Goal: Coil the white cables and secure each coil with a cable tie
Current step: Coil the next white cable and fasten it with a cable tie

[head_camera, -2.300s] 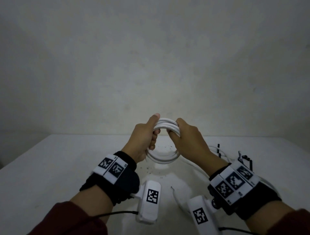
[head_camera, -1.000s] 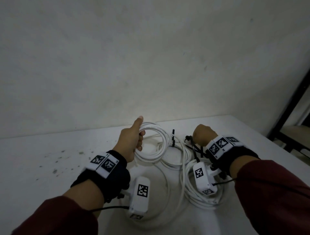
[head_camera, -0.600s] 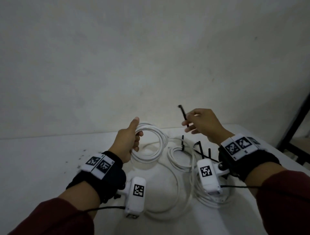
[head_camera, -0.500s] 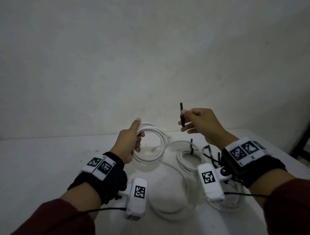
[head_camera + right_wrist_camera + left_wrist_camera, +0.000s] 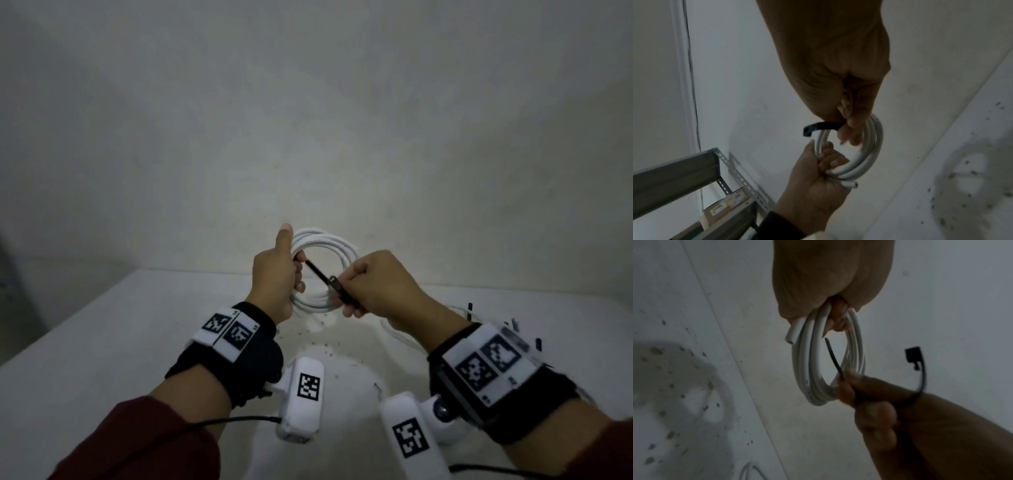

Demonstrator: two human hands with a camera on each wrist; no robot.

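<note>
The left hand [image 5: 277, 277] is clenched around the white cable coil [image 5: 337, 245], gripping it at the coil's 9 o'clock, thumb raised. The right hand [image 5: 380, 286], at the coil's 4 o'clock, pinches a black cable tie [image 5: 320, 274] whose pointed tip reaches into the ring toward the left fingers. The coil hangs upright above the speckled white table [image 5: 102, 342]. Loose white cable [image 5: 400, 334] and more black ties [image 5: 470, 306] lie at 3 o'clock.
</note>
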